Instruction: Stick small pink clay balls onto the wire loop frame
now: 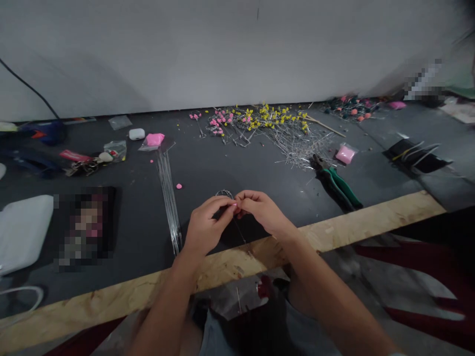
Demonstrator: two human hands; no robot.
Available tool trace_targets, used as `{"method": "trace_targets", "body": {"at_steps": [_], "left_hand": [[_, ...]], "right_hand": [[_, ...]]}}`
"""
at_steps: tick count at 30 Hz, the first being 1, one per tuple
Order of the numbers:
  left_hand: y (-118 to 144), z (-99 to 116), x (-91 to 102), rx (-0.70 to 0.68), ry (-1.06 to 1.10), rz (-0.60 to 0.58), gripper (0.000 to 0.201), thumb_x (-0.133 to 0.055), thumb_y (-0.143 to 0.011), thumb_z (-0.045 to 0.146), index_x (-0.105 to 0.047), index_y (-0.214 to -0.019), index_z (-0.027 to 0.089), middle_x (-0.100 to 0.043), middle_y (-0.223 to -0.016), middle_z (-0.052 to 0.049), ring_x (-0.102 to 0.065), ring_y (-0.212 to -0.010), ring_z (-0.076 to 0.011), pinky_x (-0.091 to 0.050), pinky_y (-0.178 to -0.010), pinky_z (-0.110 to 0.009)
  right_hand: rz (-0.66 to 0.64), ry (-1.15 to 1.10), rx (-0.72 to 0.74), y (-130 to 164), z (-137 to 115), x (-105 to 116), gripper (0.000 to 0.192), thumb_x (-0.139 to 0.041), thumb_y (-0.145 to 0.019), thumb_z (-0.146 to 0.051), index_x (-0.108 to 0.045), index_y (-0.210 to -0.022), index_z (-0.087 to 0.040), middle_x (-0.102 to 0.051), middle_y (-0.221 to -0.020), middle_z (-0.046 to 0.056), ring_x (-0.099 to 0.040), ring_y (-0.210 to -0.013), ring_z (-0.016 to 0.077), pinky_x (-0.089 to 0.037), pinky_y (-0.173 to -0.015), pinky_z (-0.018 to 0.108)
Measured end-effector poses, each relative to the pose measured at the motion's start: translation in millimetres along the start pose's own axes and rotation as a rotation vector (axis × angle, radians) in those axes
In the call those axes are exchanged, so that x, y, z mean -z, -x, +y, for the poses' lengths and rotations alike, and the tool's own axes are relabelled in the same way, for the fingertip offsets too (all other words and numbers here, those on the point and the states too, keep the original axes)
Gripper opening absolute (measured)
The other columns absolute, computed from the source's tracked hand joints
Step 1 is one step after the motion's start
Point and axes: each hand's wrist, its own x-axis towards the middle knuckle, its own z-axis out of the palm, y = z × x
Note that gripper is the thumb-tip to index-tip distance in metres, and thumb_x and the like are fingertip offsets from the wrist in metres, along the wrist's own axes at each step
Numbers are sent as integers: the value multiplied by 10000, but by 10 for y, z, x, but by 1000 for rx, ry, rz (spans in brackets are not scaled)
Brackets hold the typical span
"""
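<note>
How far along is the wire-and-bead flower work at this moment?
Done: a heap of thin wire stems tipped with pink and yellow beads lies at the back of the dark mat. In hand: the left hand and right hand pinch a thin looped wire with a pink bit between the fingertips. Left: a bundle of bare straight wires and pink clay in clear bags remain unused.

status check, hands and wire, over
Left hand and right hand together, pinching thin wire with pink bit. Wire bundle left; pliers right.
</note>
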Motion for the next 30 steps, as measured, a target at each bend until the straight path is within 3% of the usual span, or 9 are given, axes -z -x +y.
{"method": "trace_targets", "body": {"at_steps": [4,8,11,15,21,30], "left_hand": [[-28,-87,44,151,19,91,160,-570,-817,325,-665,-881,213,-680,-858,-14,-620,-779,-139,-499,-747,-267],[-38,-157,66,239,137,141,232,-618,-780,349,-649,-948,192,-686,-882,-29,-637,-770,-144,-520,-727,-271],[-30,-142,71,248,188,86,291,-602,-794,354,-635,-1041,205,-691,-942,-41,-652,-799,-151,-533,-748,-289],[-20,-98,81,263,151,7,234,-560,-824,361,-671,-977,224,-707,-881,-31,-663,-769,-147,-538,-733,-283],[-35,-117,76,295,130,23,196,-644,-748,371,-678,-849,206,-697,-715,-13,-654,-669,-149,-534,-622,-262],[-46,-206,91,328,239,29,229,-548,-828,341,-637,-975,189,-707,-880,-49,-669,-726,-142,-551,-723,-297]], "right_hand": [[21,-143,-11,1,-26,74,114,-631,-725,-286,-579,-744,-186,-643,-701,-1,-634,-675,133,-496,-631,272],[142,-81,-11,-26,-40,199,183,-685,-693,-307,-590,-776,-175,-657,-749,17,-647,-687,138,-520,-629,276],[222,59,-3,-49,-51,303,184,-686,-692,-310,-601,-759,-161,-638,-722,23,-620,-653,116,-483,-525,206],[256,243,-50,-70,-63,462,169,-656,-720,-317,-603,-736,-157,-614,-695,26,-570,-560,94,-374,-375,170],[261,329,-150,-160,-62,674,149,-654,-733,-278,-577,-681,-162,-617,-670,33,-568,-495,95,-375,-339,184],[255,308,-233,-241,-53,707,229,-680,-733,-325,-534,-657,-166,-596,-608,21,-588,-471,112,-428,-330,191]]}}
